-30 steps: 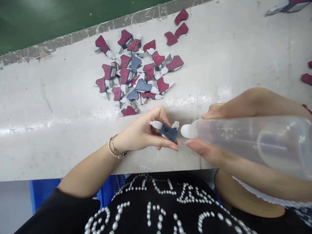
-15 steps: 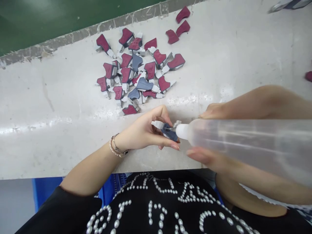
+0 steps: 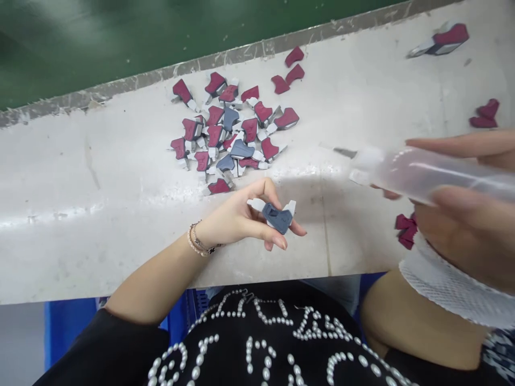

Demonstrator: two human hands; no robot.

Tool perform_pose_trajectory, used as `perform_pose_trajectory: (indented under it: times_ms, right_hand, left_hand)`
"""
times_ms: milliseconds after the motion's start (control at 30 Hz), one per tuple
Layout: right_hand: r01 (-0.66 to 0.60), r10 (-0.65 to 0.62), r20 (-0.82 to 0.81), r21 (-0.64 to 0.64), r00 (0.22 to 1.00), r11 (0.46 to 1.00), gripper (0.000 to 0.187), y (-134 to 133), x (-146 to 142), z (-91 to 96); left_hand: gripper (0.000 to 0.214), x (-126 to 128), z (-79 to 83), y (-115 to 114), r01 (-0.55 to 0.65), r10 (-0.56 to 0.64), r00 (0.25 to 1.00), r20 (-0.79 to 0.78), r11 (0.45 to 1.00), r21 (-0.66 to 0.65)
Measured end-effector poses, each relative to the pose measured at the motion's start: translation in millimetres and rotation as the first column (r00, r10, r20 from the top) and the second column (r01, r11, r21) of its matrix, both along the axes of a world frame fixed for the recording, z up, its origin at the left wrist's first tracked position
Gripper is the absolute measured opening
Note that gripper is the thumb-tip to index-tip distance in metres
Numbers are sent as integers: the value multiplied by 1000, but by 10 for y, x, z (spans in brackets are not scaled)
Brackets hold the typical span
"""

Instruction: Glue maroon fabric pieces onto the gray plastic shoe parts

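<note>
My left hand (image 3: 245, 214) pinches a small blue-grey and white plastic part (image 3: 278, 219) between thumb and fingers, its recessed face turned up. White tabs stick out at both ends of it. Off to the right, my right hand (image 3: 462, 198) is wrapped round a translucent squeeze bottle (image 3: 422, 171) with a white cap and a thin metal tip pointing left. The tip is apart from the held part, and motion blurs the bottle somewhat.
Past my left hand lies a pile of similar parts (image 3: 215, 135), most with dark red faces. Loose red pieces (image 3: 280, 84) lie behind it, others (image 3: 406, 230) near my right wrist. One red-topped part (image 3: 450, 38) sits far right. A green surface (image 3: 120, 43) borders the table's back edge.
My right hand has drawn the bottle away to the right, so its tip has left the blue-grey part. My left hand still holds that part. The view has shifted slightly.
</note>
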State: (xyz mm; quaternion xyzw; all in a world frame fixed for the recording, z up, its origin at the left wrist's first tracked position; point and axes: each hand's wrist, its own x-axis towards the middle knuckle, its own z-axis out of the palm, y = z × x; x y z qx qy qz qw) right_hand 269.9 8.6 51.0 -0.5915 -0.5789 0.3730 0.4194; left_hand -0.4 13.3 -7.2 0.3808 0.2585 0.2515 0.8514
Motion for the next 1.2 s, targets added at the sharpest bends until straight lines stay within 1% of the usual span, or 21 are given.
perform_pose_trajectory:
  times_ms: [67, 133, 200, 300, 333, 400, 467, 500, 533, 567, 600, 667, 733, 800, 933, 1067, 1200]
  right_hand:
    - [-27, 29, -50, 45, 998, 999, 32, 14, -66, -12]
    - [-115, 117, -48, 41, 992, 993, 41, 34, -141, -72]
    - [-196, 196, 1, -8, 981, 981, 40, 60, -229, -163]
    - [-274, 280, 81, -80, 957, 958, 30, 96, -336, -310]
    - [-288, 297, 112, -94, 948, 953, 30, 96, -342, -344]
    - [-292, 310, 182, -117, 933, 949, 44, 58, -274, -361]
    - [-227, 260, 282, -147, 923, 963, 57, -39, -74, -303]
    - [-163, 209, 348, -157, 914, 974, 57, -105, 71, -253]
    - [-74, 134, 422, -157, 897, 985, 49, -175, 236, -197]
    - [14, 71, 491, -168, 868, 986, 39, -245, 410, -143]
    - [99, 13, 557, -169, 830, 981, 35, -308, 578, -98]
    - [180, -2, 641, -213, 768, 960, 28, -397, 854, -48]
    - [195, 30, 674, -256, 739, 947, 26, -428, 1005, -61]
    - [177, 72, 671, -295, 738, 939, 26, -411, 1037, -114]
    - [148, 118, 657, -334, 745, 931, 21, -307, 941, -188]
    - [140, 120, 656, -330, 745, 934, 19, -233, 860, -139]
    - [139, 131, 645, -351, 753, 926, 15, -239, 827, -47]
  left_hand:
    - [46, 5, 0, -17, -2, 2, 1000, 16, 1000, 18]
    - [45, 8, 6, -35, -1, 1, 1000, 9, 1000, 31]
    - [43, 9, 15, -51, -5, 6, 1000, -14, 998, 57]
    - [38, 9, 18, -55, -1, 8, 998, -59, 992, 127]
    - [37, 10, 18, -53, 3, 8, 997, -73, 989, 149]
    - [35, 16, 21, -52, 10, 8, 995, -98, 984, 180]
    - [32, 27, 32, -61, 15, 10, 992, -126, 980, 198]
    - [31, 35, 38, -70, 19, 11, 990, -141, 979, 205]
    - [30, 44, 43, -82, 24, 9, 988, -153, 977, 212]
    - [29, 54, 45, -94, 33, 3, 986, -164, 975, 219]
    - [29, 63, 44, -107, 43, -4, 985, -172, 973, 226]
    - [29, 79, 32, -130, 56, -14, 985, -173, 968, 244]
    - [30, 87, 11, -143, 57, -14, 986, -169, 965, 257]
    - [32, 88, -10, -145, 52, -1, 982, -186, 962, 268]
    - [35, 74, -31, -129, 53, 24, 964, -266, 959, 280]
    - [37, 69, -26, -122, 40, 44, 960, -276, 956, 292]
    - [35, 85, -14, -127, 14, 84, 954, -289, 947, 321]
